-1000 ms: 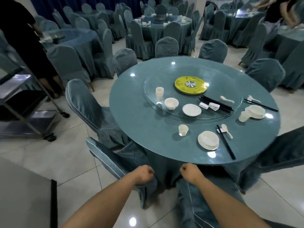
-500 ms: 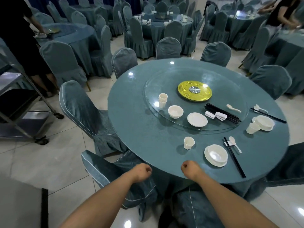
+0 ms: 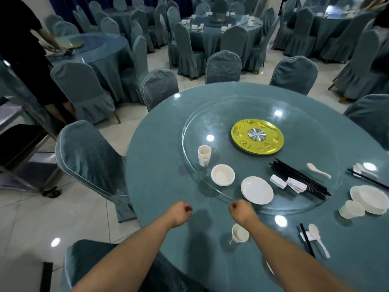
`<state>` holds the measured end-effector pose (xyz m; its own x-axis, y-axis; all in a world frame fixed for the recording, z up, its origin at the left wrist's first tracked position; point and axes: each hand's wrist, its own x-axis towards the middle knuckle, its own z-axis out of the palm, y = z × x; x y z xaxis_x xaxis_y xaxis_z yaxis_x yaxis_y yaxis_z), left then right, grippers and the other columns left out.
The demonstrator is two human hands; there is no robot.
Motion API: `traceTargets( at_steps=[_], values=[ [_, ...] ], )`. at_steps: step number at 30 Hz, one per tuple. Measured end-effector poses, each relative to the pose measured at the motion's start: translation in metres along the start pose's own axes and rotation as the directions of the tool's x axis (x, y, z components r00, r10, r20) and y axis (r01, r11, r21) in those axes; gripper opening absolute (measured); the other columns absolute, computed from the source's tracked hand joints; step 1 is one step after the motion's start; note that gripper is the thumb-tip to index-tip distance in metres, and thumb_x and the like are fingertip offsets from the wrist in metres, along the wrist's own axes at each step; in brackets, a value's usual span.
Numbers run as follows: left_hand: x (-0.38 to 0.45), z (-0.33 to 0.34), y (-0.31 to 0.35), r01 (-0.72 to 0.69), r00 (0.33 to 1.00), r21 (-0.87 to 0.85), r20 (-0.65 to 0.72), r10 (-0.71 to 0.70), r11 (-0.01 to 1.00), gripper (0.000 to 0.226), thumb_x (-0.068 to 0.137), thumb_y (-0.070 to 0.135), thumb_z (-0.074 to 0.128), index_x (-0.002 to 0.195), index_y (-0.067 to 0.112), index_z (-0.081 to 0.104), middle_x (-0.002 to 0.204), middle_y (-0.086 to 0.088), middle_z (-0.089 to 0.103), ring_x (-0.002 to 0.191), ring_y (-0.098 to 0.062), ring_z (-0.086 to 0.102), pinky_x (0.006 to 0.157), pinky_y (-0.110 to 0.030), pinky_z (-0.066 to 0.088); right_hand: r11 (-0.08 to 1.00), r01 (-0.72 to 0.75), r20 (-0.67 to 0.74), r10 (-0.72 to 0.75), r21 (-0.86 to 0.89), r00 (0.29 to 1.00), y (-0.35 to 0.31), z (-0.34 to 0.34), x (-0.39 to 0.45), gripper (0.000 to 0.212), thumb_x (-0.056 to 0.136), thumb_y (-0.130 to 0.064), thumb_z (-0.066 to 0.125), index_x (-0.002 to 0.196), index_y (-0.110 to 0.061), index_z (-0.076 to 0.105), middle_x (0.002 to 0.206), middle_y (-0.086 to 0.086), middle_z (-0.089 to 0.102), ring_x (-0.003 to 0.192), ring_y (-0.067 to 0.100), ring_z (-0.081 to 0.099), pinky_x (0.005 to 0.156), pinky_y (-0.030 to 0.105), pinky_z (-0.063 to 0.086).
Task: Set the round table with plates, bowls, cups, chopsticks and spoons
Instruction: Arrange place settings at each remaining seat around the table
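- One large round surface point(image 3: 160, 186) with a blue-green cover fills most of the view, and covered chairs point(image 3: 90, 157) stand around it.
- On the middle of this surface lies a round glass turntable point(image 3: 210, 123), and a yellow disc point(image 3: 257, 137) with a metal centre sits at its middle.
- On the near part of the turntable, from left to right, are a stack of cups point(image 3: 204, 155), a white bowl point(image 3: 223, 175), a white plate point(image 3: 257, 190), folded white chopstick rests point(image 3: 288, 183), a bundle of black chopsticks point(image 3: 301, 179) and a loose white spoon point(image 3: 318, 170).
- At the right edge, on the surface, a plate with a bowl point(image 3: 369, 199) has a cup lying on its side point(image 3: 351, 209) just beside it.
- Nearer, a single cup point(image 3: 240, 233) stands upright, partly hidden under the right forearm; to its right a spoon point(image 3: 318, 239) and a pair of chopsticks point(image 3: 306, 239) lie together.
- Both bare arms reach over the near edge of the surface.
- Left hand point(image 3: 179, 213) has its fingers curled into a fist and holds nothing.
- Right hand point(image 3: 242, 211) is curled the same way, just before the turntable rim; I cannot tell if it touches the glass.
- A person in black stands at a neighbouring table at far left.
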<state>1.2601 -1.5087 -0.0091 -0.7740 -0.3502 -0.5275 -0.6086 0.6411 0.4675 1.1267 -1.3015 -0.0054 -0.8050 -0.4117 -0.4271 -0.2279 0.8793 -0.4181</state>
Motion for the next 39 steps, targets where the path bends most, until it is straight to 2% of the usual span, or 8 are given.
traceTargets(
  at_steps=[5, 12, 17, 21, 27, 30, 35, 39],
  values=[
    [0.052, -0.025, 0.034, 0.063, 0.994, -0.080, -0.083, -0.070, 0.995, 0.028, 0.094, 0.023, 0.053, 0.115, 0.009, 0.066, 0.117, -0.008, 0.068, 0.111, -0.027, 0.061, 0.093, -0.029, 0.048, 0.999, 0.044, -0.022, -0.044, -0.024, 0.999, -0.004, -0.028, 0.062, 0.036, 0.092, -0.019, 0.047, 0.056, -0.016, 0.038, 0.093, 0.019, 0.068, 0.085, 0.033, 0.061, 0.066, 0.029, 0.037],
    [0.121, -0.059, 0.068, 0.096, 0.973, -0.195, -0.187, -0.133, 0.976, 0.036, 0.093, 0.034, 0.059, 0.121, 0.012, 0.063, 0.116, -0.002, 0.067, 0.109, -0.021, 0.062, 0.087, -0.021, 0.042, 0.998, 0.064, 0.032, -0.063, 0.000, 0.997, -0.022, -0.056, 0.124, 0.020, 0.092, -0.018, 0.044, 0.074, -0.020, 0.049, 0.098, 0.016, 0.070, 0.087, 0.032, 0.062, 0.071, 0.030, 0.044],
    [0.180, -0.096, 0.088, 0.038, 0.948, -0.071, -0.314, -0.059, 0.997, 0.035, 0.088, 0.034, 0.066, 0.112, 0.009, 0.063, 0.114, -0.011, 0.063, 0.112, -0.029, 0.058, 0.093, -0.031, 0.045, 0.997, 0.046, 0.037, -0.048, 0.055, 0.998, -0.032, -0.059, 0.151, 0.022, 0.091, -0.019, 0.045, 0.078, -0.013, 0.061, 0.093, 0.015, 0.070, 0.088, 0.033, 0.063, 0.072, 0.032, 0.046],
    [0.224, -0.115, 0.104, 0.083, 0.957, 0.053, -0.282, -0.065, 0.995, 0.063, 0.084, 0.048, 0.066, 0.135, 0.015, 0.047, 0.137, -0.009, 0.044, 0.129, -0.031, 0.041, 0.107, -0.037, 0.037, 0.998, 0.012, 0.048, -0.015, 0.068, 0.999, -0.036, -0.064, 0.171, 0.023, 0.090, -0.020, 0.041, 0.079, -0.017, 0.062, 0.091, 0.012, 0.069, 0.087, 0.031, 0.063, 0.072, 0.032, 0.047],
    [0.269, -0.126, 0.123, 0.106, 0.979, 0.213, -0.195, -0.064, 0.971, 0.085, 0.073, 0.062, 0.071, 0.139, 0.022, 0.036, 0.140, -0.005, 0.034, 0.129, -0.033, 0.036, 0.100, -0.041, 0.042, 0.995, -0.038, 0.033, 0.035, 0.093, 0.999, -0.039, -0.075, 0.199, 0.023, 0.089, -0.020, 0.040, 0.079, -0.011, 0.060, 0.080, 0.008, 0.065, 0.081, 0.029, 0.063, 0.069, 0.033, 0.051],
    [0.279, -0.122, 0.125, 0.093, 0.989, 0.261, -0.135, -0.059, 0.961, 0.083, 0.073, 0.060, 0.073, 0.137, 0.021, 0.038, 0.138, -0.005, 0.034, 0.130, -0.033, 0.035, 0.100, -0.042, 0.044, 0.993, -0.052, 0.025, 0.050, 0.109, 0.998, -0.034, -0.075, 0.206, 0.023, 0.088, -0.020, 0.041, 0.079, -0.011, 0.061, 0.081, 0.008, 0.067, 0.081, 0.029, 0.063, 0.070, 0.035, 0.053],
    [0.293, -0.121, 0.122, 0.024, 0.995, 0.394, -0.100, 0.017, 0.919, 0.064, 0.079, 0.053, 0.069, 0.130, 0.020, 0.049, 0.134, -0.008, 0.043, 0.124, -0.030, 0.042, 0.107, -0.034, 0.036, 0.989, -0.080, 0.021, 0.078, 0.123, 0.997, -0.028, -0.073, 0.212, 0.021, 0.086, -0.018, 0.041, 0.075, -0.014, 0.059, 0.077, 0.004, 0.064, 0.077, 0.027, 0.062, 0.066, 0.033, 0.052],
    [0.298, -0.120, 0.122, 0.023, 0.998, 0.408, -0.065, 0.003, 0.913, 0.063, 0.077, 0.049, 0.072, 0.129, 0.021, 0.050, 0.132, -0.009, 0.043, 0.124, -0.030, 0.042, 0.106, -0.035, 0.038, 0.988, -0.093, 0.010, 0.092, 0.126, 0.996, -0.021, -0.072, 0.213, 0.022, 0.086, -0.017, 0.042, 0.079, -0.013, 0.062, 0.080, 0.006, 0.066, 0.080, 0.028, 0.063, 0.067, 0.035, 0.053]
  ],
)
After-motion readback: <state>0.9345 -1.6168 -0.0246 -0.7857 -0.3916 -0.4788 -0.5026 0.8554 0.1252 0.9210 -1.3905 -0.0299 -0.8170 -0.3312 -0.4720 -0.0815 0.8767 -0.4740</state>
